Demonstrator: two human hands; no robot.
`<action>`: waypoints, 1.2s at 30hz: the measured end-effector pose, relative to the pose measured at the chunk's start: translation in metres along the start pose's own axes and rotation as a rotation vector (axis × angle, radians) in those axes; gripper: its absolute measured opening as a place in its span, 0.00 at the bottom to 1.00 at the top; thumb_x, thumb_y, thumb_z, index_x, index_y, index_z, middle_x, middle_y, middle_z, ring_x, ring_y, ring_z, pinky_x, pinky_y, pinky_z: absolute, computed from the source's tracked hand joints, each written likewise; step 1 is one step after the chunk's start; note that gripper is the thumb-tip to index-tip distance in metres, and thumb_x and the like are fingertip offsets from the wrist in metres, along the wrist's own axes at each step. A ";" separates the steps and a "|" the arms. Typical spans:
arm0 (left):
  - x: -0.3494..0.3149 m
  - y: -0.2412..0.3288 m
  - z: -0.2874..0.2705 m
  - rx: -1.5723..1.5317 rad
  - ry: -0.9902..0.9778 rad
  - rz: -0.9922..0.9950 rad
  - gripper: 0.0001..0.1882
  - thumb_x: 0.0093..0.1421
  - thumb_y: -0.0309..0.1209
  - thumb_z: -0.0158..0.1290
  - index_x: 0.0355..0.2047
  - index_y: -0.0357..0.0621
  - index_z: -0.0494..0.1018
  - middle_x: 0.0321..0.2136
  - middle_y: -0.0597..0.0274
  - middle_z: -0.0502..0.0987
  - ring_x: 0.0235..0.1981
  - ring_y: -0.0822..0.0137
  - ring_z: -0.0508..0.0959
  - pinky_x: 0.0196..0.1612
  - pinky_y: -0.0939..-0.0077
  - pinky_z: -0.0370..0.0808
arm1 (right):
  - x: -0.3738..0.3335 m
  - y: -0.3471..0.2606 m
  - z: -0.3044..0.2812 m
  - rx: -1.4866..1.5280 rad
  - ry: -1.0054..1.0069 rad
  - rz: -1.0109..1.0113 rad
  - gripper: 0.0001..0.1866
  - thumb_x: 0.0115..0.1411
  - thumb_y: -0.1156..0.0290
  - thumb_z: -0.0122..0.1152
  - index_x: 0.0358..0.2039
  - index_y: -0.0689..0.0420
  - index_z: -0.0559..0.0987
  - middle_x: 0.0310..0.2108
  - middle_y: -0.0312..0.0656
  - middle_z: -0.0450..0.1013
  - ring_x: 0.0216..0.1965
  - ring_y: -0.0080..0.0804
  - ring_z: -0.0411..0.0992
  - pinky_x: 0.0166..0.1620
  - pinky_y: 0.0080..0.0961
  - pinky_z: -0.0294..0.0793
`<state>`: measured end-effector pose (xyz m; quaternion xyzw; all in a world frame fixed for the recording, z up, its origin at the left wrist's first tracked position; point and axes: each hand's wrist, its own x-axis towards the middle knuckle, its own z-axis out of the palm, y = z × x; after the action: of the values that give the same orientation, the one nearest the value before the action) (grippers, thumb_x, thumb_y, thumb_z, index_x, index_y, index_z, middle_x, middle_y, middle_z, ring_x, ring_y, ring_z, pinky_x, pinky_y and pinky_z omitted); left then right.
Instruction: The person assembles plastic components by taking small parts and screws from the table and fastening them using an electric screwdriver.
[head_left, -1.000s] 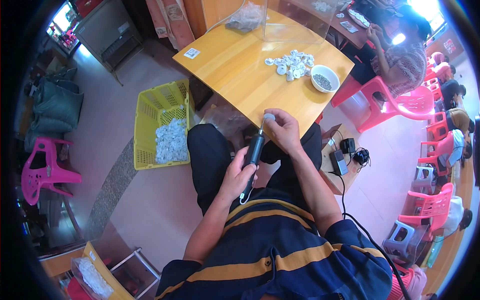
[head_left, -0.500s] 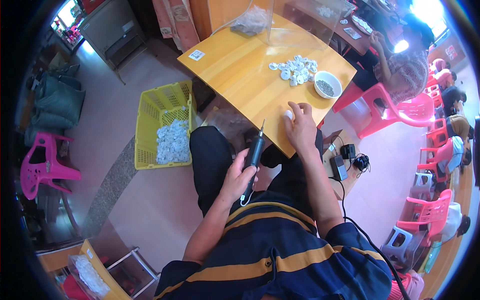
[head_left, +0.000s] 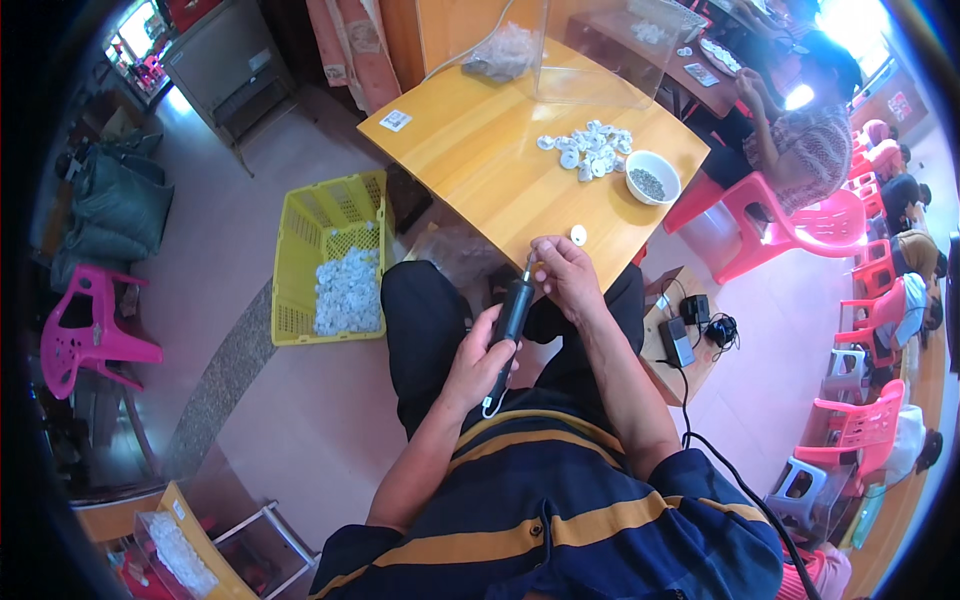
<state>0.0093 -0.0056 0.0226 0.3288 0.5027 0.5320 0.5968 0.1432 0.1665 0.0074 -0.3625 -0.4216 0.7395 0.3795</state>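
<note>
My left hand (head_left: pixel 474 366) is wrapped round a black electric screwdriver (head_left: pixel 513 312), its bit tilted up toward the table edge. At the bit's tip, the fingers of my right hand (head_left: pixel 572 278) are pinched together; whatever they may hold is too small to make out. One white round plastic piece (head_left: pixel 578 235) lies alone on the wooden table (head_left: pixel 480 160), just beyond my right hand. Farther back is a loose pile of similar white pieces (head_left: pixel 592 148). To the right of the pile stands a white bowl (head_left: pixel 668 172) with small grey metal parts, likely screws.
A yellow crate (head_left: pixel 293 250) with many white pieces stands on the floor to the left. A clear plastic box (head_left: pixel 600 75) and a plastic bag (head_left: pixel 503 52) sit at the table's back. Power adapters (head_left: pixel 676 342) rest on a stool at right. A person sits beyond on a pink chair (head_left: pixel 800 220).
My right hand has moved left and nearer to me, to the screwdriver's tip. The white round piece that was at its fingers now lies on the table.
</note>
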 end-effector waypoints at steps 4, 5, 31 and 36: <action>0.000 0.001 0.001 0.016 -0.002 0.005 0.27 0.65 0.27 0.48 0.65 0.43 0.62 0.36 0.62 0.75 0.28 0.74 0.77 0.30 0.78 0.76 | 0.002 0.001 -0.001 0.026 -0.013 -0.002 0.10 0.71 0.64 0.58 0.42 0.57 0.78 0.31 0.32 0.75 0.24 0.16 0.69 0.23 0.10 0.63; 0.000 0.002 0.001 0.017 -0.003 0.006 0.27 0.65 0.27 0.48 0.65 0.43 0.62 0.36 0.62 0.75 0.28 0.74 0.77 0.30 0.78 0.76 | 0.002 0.001 -0.001 0.026 -0.014 -0.003 0.10 0.71 0.64 0.58 0.42 0.57 0.78 0.31 0.32 0.75 0.24 0.16 0.69 0.23 0.10 0.63; -0.001 0.008 -0.006 0.186 -0.061 0.113 0.28 0.61 0.24 0.50 0.63 0.42 0.64 0.35 0.63 0.77 0.29 0.74 0.78 0.36 0.76 0.77 | 0.013 -0.057 -0.032 -0.481 -0.358 0.120 0.09 0.72 0.63 0.57 0.38 0.55 0.78 0.30 0.29 0.76 0.27 0.14 0.71 0.31 0.13 0.71; -0.002 0.007 -0.005 0.170 -0.076 0.100 0.28 0.62 0.24 0.49 0.63 0.41 0.64 0.35 0.63 0.77 0.29 0.74 0.77 0.37 0.77 0.76 | 0.014 -0.059 -0.032 -0.480 -0.355 0.125 0.09 0.72 0.64 0.57 0.37 0.55 0.78 0.30 0.29 0.76 0.27 0.14 0.71 0.30 0.14 0.71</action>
<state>0.0027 -0.0070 0.0279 0.4227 0.5062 0.5037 0.5580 0.1798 0.2107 0.0447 -0.3320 -0.6211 0.6923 0.1571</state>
